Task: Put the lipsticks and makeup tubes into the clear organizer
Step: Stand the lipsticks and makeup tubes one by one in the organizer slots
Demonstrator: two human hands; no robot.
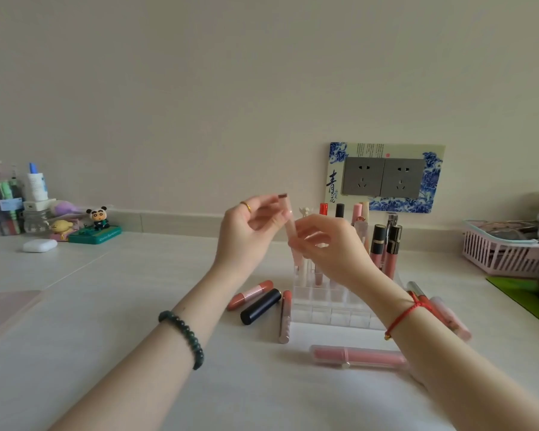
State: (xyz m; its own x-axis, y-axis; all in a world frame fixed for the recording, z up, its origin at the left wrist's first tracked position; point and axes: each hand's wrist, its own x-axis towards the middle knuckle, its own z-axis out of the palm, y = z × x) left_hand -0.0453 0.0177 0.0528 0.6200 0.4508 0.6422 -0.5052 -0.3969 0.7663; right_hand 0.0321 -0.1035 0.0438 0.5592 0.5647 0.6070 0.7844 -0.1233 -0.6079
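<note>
Both hands hold one pale pink makeup tube upright above the clear organizer. My left hand pinches its top end by the brown cap. My right hand pinches its lower part. Several tubes stand in the organizer's back rows, among them two black-and-gold capped ones. On the table left of the organizer lie a coral lipstick, a black lipstick and a slim gloss tube. A pink tube in a clear case lies in front. More tubes lie to the right, partly behind my right wrist.
A pink basket stands at the right with a green mat before it. At the far left are a white earbud case, small figurines, bottles and a pen holder. A wall socket panel is behind the organizer.
</note>
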